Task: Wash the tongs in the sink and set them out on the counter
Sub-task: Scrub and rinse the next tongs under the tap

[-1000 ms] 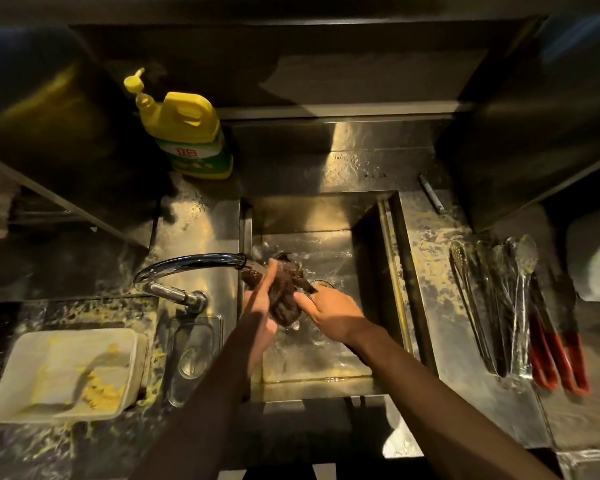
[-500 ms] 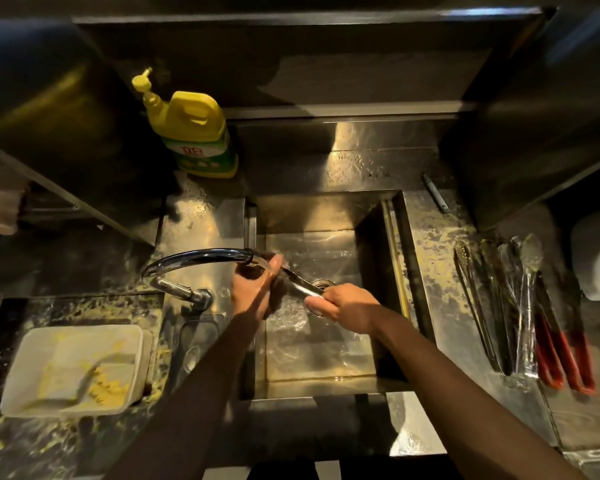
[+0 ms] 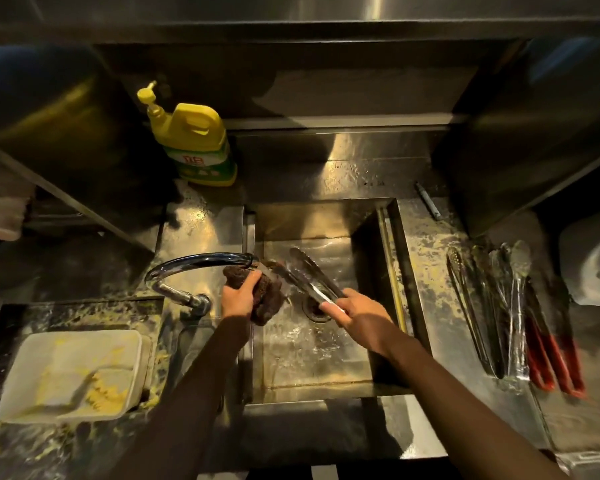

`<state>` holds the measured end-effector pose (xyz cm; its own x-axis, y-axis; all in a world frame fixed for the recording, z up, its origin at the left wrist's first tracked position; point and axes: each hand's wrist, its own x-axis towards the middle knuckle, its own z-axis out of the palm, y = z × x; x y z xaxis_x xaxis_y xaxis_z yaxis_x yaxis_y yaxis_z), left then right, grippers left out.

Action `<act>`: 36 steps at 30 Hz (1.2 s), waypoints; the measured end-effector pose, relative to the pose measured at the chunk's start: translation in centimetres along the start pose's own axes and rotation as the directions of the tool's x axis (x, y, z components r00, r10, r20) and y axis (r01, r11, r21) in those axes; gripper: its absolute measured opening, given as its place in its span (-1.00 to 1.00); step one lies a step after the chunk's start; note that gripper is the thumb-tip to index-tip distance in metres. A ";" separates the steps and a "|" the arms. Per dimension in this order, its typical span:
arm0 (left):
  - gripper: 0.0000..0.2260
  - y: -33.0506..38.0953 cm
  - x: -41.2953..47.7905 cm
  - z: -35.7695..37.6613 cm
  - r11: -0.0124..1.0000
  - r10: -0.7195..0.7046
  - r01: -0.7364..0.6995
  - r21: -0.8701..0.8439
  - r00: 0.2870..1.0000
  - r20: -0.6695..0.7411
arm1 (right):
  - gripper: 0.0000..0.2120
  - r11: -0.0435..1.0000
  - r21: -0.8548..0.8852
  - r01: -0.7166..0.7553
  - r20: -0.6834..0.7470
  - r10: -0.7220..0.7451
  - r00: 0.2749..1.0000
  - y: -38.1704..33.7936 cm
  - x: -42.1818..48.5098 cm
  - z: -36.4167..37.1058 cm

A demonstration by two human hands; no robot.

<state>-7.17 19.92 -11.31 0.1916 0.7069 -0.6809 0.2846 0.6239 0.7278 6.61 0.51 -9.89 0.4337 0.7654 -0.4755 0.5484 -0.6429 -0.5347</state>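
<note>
Over the steel sink (image 3: pixel 378 251), my right hand (image 3: pixel 357 311) grips the handle end of a pair of metal tongs (image 3: pixel 309 275). Their two arms are spread and point up-left toward the faucet spout (image 3: pixel 201 263). My left hand (image 3: pixel 238 296) holds a dark brown scrubbing cloth (image 3: pixel 269 294) against the lower arm of the tongs, just under the spout. Water glistens on the sink floor around the drain (image 3: pixel 314 310). Several more tongs (image 3: pixel 499 306), some with red handles, lie side by side on the counter to the right.
A yellow detergent bottle (image 3: pixel 194 140) stands behind the sink at the left. A white tray (image 3: pixel 70 372) with yellow food scraps sits on the soiled left counter. A thin metal rod (image 3: pixel 428 200) lies at the back right. A white object (image 3: pixel 593 265) sits at the far right.
The cloth has slid left along the tongs and no longer wraps them. The tongs' arms now show spread apart. My right hand has shifted slightly to the right.
</note>
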 end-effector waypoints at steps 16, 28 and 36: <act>-0.67 -2.6 -6.8 3.6 0.997 0.016 -0.027 0.077 0.989 0.144 | -0.74 0.979 0.203 0.028 -0.067 -0.015 0.998 1.9 -0.2 0.3; -0.87 0.3 -16.1 7.3 0.982 0.189 -0.186 -0.033 0.965 0.184 | -0.71 0.971 -0.085 0.221 -0.240 -0.236 0.942 2.7 -5.2 -7.2; -0.81 2.7 -19.1 8.9 0.963 0.268 -0.253 -0.093 0.939 0.216 | -0.69 0.969 -0.056 0.240 -0.356 -0.244 0.902 3.3 -8.6 -10.9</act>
<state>-1.74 5.18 2.98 0.4590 0.7590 -0.4618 0.1379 0.4526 0.8810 12.48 -7.88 0.08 0.5115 0.8578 -0.0499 0.6759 -0.4375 -0.5931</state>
